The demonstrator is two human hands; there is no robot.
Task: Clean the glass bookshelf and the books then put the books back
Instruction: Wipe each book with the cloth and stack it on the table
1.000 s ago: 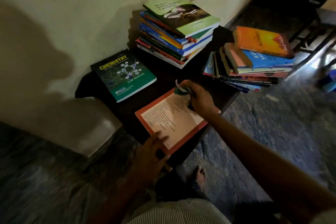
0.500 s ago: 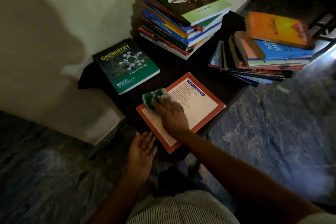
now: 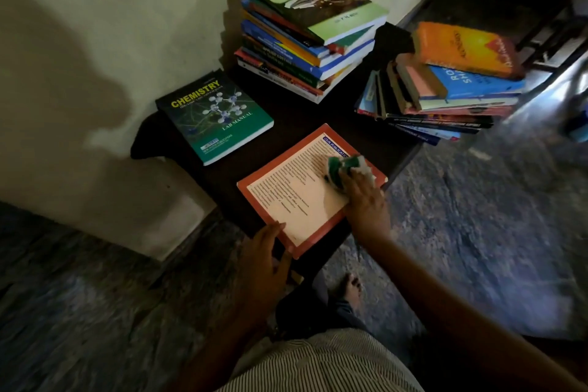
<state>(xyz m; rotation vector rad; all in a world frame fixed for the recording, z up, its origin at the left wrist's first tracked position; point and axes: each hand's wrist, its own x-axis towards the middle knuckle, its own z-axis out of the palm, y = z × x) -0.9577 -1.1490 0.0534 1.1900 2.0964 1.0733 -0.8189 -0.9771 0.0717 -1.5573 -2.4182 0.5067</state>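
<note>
1. Green-and-white cloth [image 3: 345, 165], bunched, at centre right of the frame. The right hand [image 3: 362, 197] grips it, fingers curled over the wad, and presses it down on a book cover.
2. That orange-bordered book [image 3: 296, 197] lies flat, with its pale printed panel facing up. The cloth sits on its far right part, just below a small blue title strip.
3. Left hand [image 3: 264, 261] is at the book's near left corner. The thumb tip rests on the cover's edge and the fingers are fairly straight alongside, loose rather than closed around it. Light is dim here and the underside contact is hidden.
4. The book rests on a low dark table [image 3: 305, 118], and its near corner reaches the table's front edge.
5. Chemistry lab manual [image 3: 216, 114], with a green and black cover, lies flat on the table to the left of centre, apart from the orange-bordered book.
6. Tall book stack [image 3: 308, 41] stands at upper centre against the wall, edges uneven. A light green cover is on top, skewed.
7. Second book stack [image 3: 445, 89] is at upper right, fanned and leaning, overhanging the table's right side. An orange book is on top with a blue one under it.
8. Pale wall [image 3: 111, 25] fills the upper left and carries a large shadow.
9. Mottled dark floor [image 3: 477, 232] lies around the table. A bare foot [image 3: 350, 288] is below the table's front edge, and a striped garment [image 3: 318, 363] is at the bottom centre.
</note>
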